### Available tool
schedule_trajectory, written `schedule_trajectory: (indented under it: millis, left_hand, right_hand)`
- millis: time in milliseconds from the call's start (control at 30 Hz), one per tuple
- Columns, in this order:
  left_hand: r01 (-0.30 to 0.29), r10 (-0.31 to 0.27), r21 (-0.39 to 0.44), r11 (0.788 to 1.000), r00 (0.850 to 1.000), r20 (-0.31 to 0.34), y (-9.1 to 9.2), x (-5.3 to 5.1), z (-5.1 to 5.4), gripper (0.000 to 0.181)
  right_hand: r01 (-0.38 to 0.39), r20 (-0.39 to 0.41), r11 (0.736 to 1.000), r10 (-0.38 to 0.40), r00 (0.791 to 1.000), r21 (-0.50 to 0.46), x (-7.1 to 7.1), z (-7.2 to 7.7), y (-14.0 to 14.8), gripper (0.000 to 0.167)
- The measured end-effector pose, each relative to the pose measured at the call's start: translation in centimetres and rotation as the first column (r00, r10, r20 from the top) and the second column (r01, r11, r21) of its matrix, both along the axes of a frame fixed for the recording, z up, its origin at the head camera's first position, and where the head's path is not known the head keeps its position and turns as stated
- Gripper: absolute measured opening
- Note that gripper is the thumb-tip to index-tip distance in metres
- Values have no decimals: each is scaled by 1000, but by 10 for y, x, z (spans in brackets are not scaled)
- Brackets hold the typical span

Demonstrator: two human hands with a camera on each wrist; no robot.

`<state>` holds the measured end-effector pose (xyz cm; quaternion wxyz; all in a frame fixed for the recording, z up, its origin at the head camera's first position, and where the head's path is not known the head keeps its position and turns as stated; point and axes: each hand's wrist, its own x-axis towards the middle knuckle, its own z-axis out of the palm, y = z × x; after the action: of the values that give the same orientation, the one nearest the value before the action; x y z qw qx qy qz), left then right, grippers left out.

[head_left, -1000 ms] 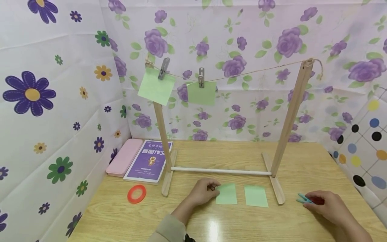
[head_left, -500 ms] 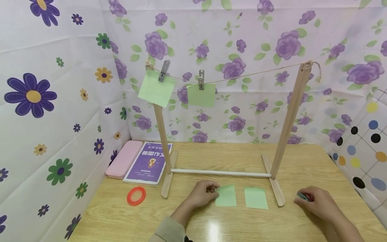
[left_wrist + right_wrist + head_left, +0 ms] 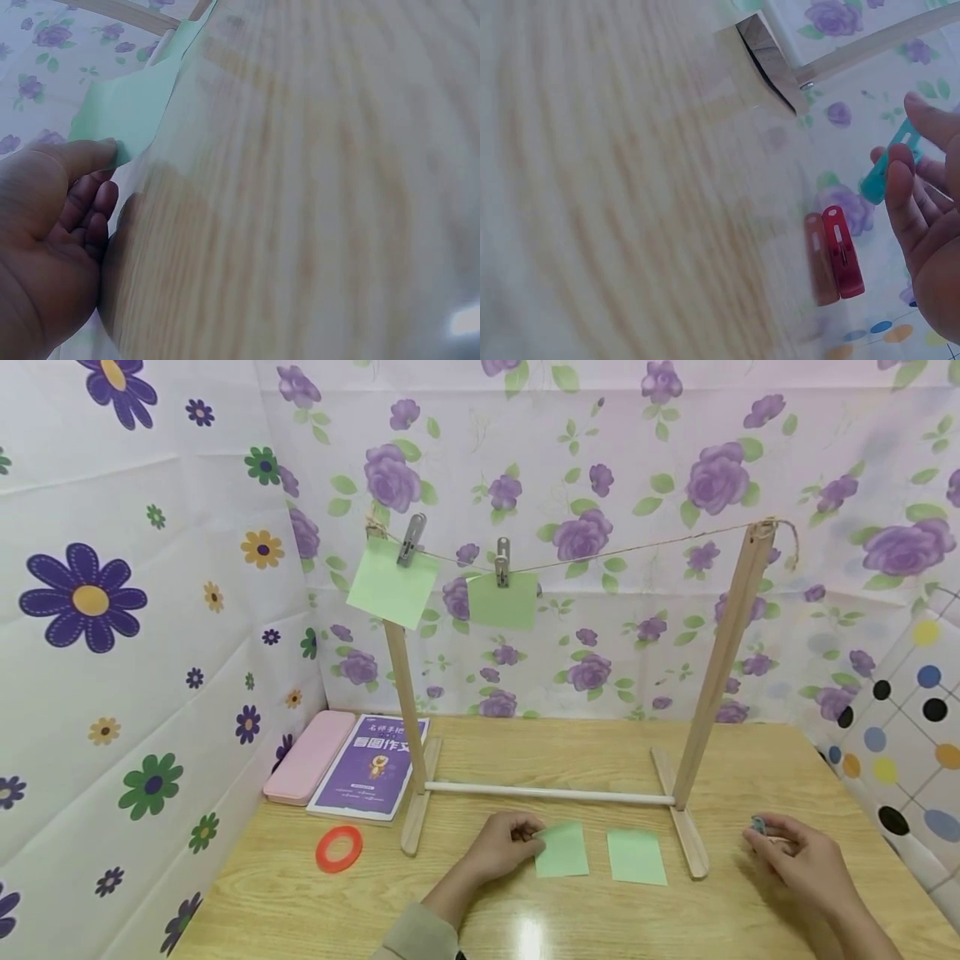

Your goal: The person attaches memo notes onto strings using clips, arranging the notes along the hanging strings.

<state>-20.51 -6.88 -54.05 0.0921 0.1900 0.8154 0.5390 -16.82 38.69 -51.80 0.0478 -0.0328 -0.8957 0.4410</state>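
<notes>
My left hand (image 3: 504,846) pinches the left edge of a light green sticky note (image 3: 564,852) on the table, the thumb on top of it in the left wrist view. Beside it lies a second green note (image 3: 636,857). At the right, my right hand (image 3: 808,864) holds a teal clothespin (image 3: 874,183) between thumb and fingers, above the table. A red clothespin (image 3: 844,251) lies near that hand in the right wrist view; the head view does not show it. Two more green notes, one at left (image 3: 392,587) and one further right (image 3: 502,603), hang from a string.
The twine (image 3: 637,550) runs between wooden posts, left (image 3: 405,702) and right (image 3: 720,677), with metal clips on it. A white rod (image 3: 547,792) joins the posts low down. A pink case (image 3: 311,756), purple book (image 3: 367,777) and red ring (image 3: 322,852) lie at left.
My right hand has taken the teal clothespin up from beside the red one and turned it, so its end now points up. My left hand stays on the note. The head view shifts slightly.
</notes>
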Motion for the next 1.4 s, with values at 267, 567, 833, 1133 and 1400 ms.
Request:
schedule_trajectory:
  millis: [267, 567, 833, 1133, 1400]
  left_hand:
    - [-97, 93, 57, 994, 993, 66, 3, -1, 0, 8]
    - [-173, 154, 142, 975, 978, 138, 6, 2, 11, 16]
    - [-324, 282, 222, 920, 938, 203, 7, -1, 27, 17]
    - [-379, 318, 285, 880, 918, 237, 9, -1, 49, 21]
    - [-385, 302, 339, 858, 913, 273, 13, -1, 54, 19]
  right_hand:
    - [9, -32, 989, -13, 999, -147, -1, 14, -3, 38]
    - [-38, -145, 990, 18, 989, -135, -4, 29, -8, 35]
    - [-102, -218, 992, 82, 973, -80, -7, 56, -17, 34]
    - [-168, -310, 981, 131, 942, -96, -12, 72, -32, 28]
    - [-259, -388, 952, 180, 904, -162, -16, 78, -39, 25]
